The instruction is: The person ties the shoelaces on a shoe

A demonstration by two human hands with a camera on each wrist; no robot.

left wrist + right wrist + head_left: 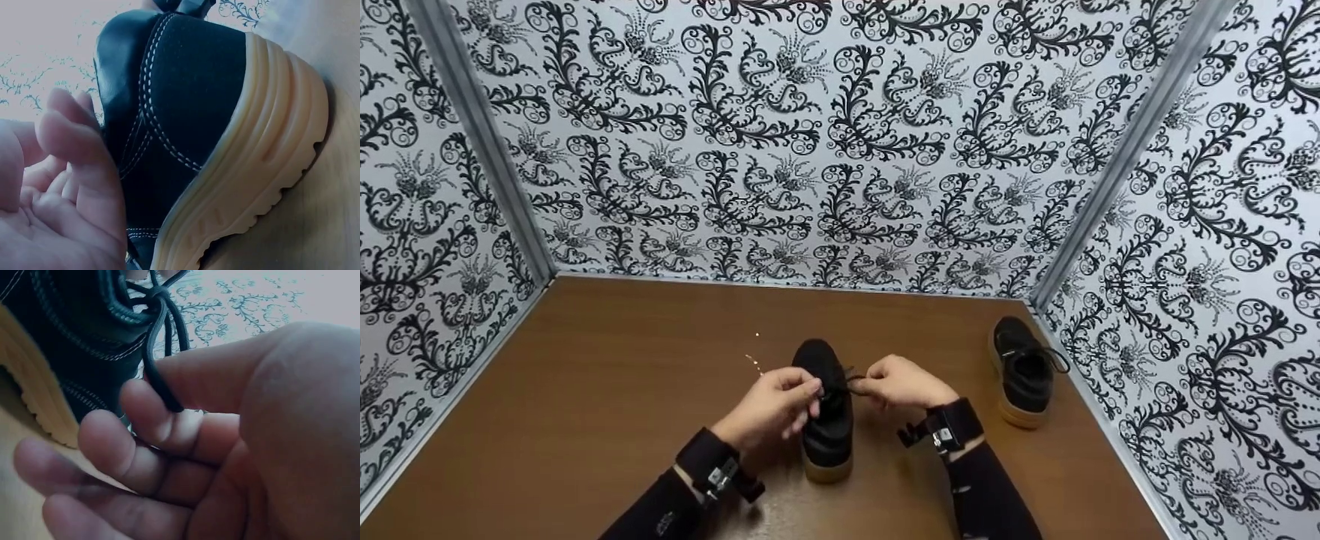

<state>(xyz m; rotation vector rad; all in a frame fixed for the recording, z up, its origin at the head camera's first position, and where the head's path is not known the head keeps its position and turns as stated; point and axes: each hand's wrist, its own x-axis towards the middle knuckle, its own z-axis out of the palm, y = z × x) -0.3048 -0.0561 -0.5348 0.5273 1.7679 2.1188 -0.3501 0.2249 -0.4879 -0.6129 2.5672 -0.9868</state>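
Note:
A black shoe [829, 439] with a tan sole and white stitching stands on the table, toe pointing away. On its left side is my left hand [780, 401], thumb and forefinger pinched together at the laces; the left wrist view hides what lies between those fingertips. To the shoe's right, my right hand [904, 384] pinches a black shoelace [153, 354] between thumb and forefinger. The lace runs taut from a knot [158, 293] over the shoe's opening. In the right wrist view, fingertips of my left hand show at the top edge, beside the lace strands.
A second black shoe [1027, 379] with a tan sole stands at the right, its lace looped out over its side. The brown table [607, 390] is enclosed by patterned walls [780, 150] with grey corner posts. Small bright specks [754, 363] show left of the near shoe's toe.

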